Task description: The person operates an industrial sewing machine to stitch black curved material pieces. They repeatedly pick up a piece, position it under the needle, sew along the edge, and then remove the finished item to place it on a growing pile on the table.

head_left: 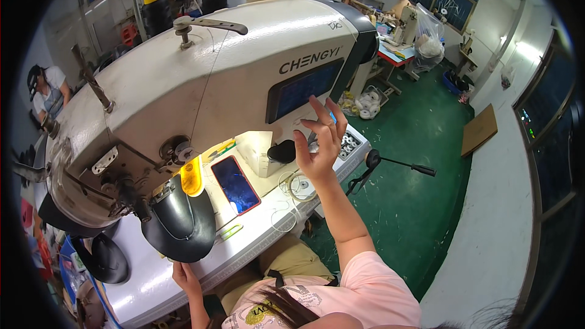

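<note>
A black shoe upper (183,222) with a curved seam lies under the needle area of a large white sewing machine (219,61). At its near edge, my left hand (184,278) pinches the piece, with the fingertips partly hidden beneath it. My right hand (321,140) is raised in front of the machine's dark control screen (304,90). Its fingers are spread and curved, and it holds nothing. Whether a fingertip touches the screen, I cannot tell. A second black shoe upper (109,259) rests on the white table (149,292) to the left.
A phone (236,186) lies on the table beside a yellow tool holder (191,176), with a coil of pale cord (298,187) to its right. White bobbins (348,145) fill a tray at the right end. A lever (402,165) juts over the green floor. Another person (52,91) sits far left.
</note>
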`<state>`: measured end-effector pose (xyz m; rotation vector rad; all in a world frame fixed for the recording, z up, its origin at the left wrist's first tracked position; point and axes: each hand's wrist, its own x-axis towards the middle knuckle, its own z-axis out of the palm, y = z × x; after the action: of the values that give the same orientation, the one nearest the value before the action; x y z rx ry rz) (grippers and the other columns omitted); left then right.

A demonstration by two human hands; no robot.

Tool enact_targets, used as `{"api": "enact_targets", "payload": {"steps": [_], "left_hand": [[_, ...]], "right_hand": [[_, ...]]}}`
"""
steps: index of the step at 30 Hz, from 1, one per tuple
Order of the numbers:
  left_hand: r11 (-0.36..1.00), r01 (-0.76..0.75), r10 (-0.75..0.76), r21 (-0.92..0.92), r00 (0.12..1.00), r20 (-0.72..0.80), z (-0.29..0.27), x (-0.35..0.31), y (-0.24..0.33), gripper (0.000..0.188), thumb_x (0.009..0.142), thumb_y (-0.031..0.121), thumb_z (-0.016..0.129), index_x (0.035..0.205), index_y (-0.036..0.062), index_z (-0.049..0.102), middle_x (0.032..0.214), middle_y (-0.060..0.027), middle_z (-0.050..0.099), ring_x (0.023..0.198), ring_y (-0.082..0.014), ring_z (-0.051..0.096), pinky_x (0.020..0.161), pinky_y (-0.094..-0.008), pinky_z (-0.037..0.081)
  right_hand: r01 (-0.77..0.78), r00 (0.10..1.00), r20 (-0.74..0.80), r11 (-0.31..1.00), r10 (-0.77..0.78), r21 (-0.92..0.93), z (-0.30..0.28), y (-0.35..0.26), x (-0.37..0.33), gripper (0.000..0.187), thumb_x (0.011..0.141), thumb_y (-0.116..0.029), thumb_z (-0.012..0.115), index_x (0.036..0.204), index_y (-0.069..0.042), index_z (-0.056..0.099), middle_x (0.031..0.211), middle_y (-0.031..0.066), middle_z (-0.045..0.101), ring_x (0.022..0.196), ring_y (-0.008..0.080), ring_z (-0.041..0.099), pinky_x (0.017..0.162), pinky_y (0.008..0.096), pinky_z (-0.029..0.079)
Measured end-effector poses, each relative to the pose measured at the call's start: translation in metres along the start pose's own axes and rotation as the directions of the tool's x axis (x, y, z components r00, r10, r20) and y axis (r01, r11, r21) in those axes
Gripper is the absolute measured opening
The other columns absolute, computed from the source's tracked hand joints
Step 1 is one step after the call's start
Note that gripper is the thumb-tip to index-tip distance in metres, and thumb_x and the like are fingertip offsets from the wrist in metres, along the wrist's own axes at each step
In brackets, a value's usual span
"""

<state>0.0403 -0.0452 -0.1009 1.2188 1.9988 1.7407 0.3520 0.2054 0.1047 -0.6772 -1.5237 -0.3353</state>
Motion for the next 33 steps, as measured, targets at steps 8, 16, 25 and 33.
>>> {"api": "enact_targets", "payload": {"steps": [8,16,25,33], "left_hand": [[0.999,0.043,-0.044,0.029,0.998,0.040,-0.003,0.000,0.001,0.016,0.087,0.003,0.042,0.091,-0.0076,0.053,0.077,-0.0047,0.054,0.070,-0.0082,0.046,0.062,-0.0215,0.038],[1.000,0.019,-0.019,0.000,1.000,0.024,-0.002,-0.001,-0.001,0.017,0.087,0.002,0.042,0.095,-0.0075,0.053,0.079,-0.0053,0.056,0.072,-0.0087,0.048,0.064,-0.0216,0.039],[0.999,0.036,-0.038,0.030,0.998,0.054,-0.004,-0.001,-0.007,0.018,0.086,-0.001,0.042,0.099,-0.0073,0.053,0.083,-0.0066,0.057,0.075,-0.0099,0.050,0.066,-0.0216,0.040],[0.999,0.015,-0.018,0.039,0.998,0.064,-0.002,0.000,-0.003,0.018,0.086,-0.001,0.042,0.099,-0.0072,0.053,0.083,-0.0062,0.057,0.075,-0.0097,0.050,0.067,-0.0216,0.040]], "right_hand": [[-0.012,1.000,0.016,1.000,0.012,0.013,-0.002,0.001,-0.002,0.014,0.069,-0.013,0.064,0.078,-0.007,0.055,0.114,0.0110,0.055,0.111,0.0319,0.039,0.095,0.0471,0.025],[0.038,0.996,0.081,0.999,-0.038,0.004,0.004,-0.003,0.006,0.013,0.068,-0.013,0.064,0.076,-0.008,0.055,0.113,0.0104,0.055,0.111,0.0315,0.040,0.095,0.0467,0.025],[-0.088,0.996,-0.025,0.996,0.088,-0.015,-0.005,0.018,-0.006,0.011,0.069,-0.009,0.063,0.076,-0.006,0.055,0.110,0.0108,0.057,0.109,0.0316,0.040,0.092,0.0437,0.029],[0.047,0.998,0.051,0.999,-0.046,-0.024,-0.002,0.000,0.002,0.013,0.071,-0.014,0.062,0.077,-0.005,0.054,0.109,0.0132,0.058,0.109,0.0324,0.042,0.092,0.0432,0.030]]}}
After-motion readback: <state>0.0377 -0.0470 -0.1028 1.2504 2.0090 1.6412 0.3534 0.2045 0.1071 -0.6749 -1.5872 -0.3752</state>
